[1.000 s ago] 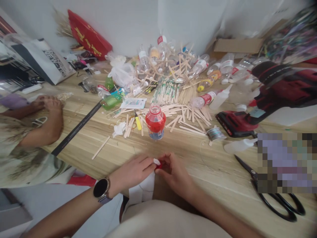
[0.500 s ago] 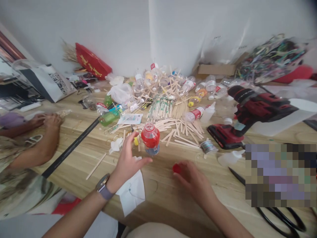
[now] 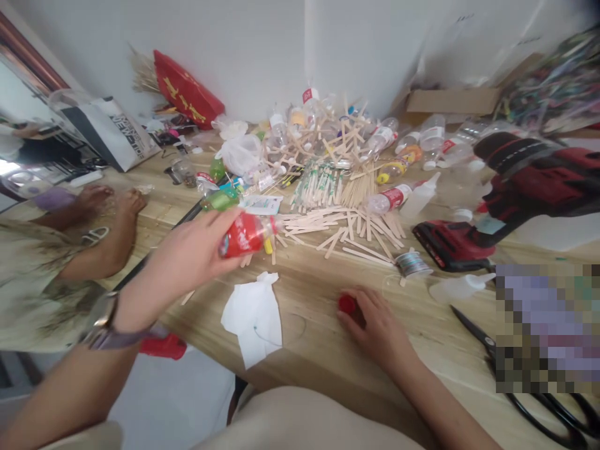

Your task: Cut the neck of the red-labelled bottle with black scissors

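Note:
My left hand (image 3: 187, 253) is wrapped round a small plastic bottle (image 3: 244, 235) with a red label. It holds the bottle tipped on its side above the table, with the capless neck toward the right. My right hand (image 3: 377, 322) rests low over the wooden table and has a red bottle cap (image 3: 347, 304) between thumb and fingers. A creased white tissue (image 3: 255, 319) lies on the table between the hands, with a thin thread over it. Several wooden sticks (image 3: 319, 219) are spread beyond the bottle.
A red and black cordless drill (image 3: 506, 194) stands at the right, near black scissors (image 3: 487, 344), a wire spool (image 3: 412, 264) and a white squeeze bottle (image 3: 462, 287). Empty plastic bottles (image 3: 387, 199) are heaped at the back. Another person's hands (image 3: 124, 206) work at the left.
My left hand was open beside the upright bottle. It has closed on it, lifted it and tilted it over to the left. The right hand still keeps the cap. The view has shifted left.

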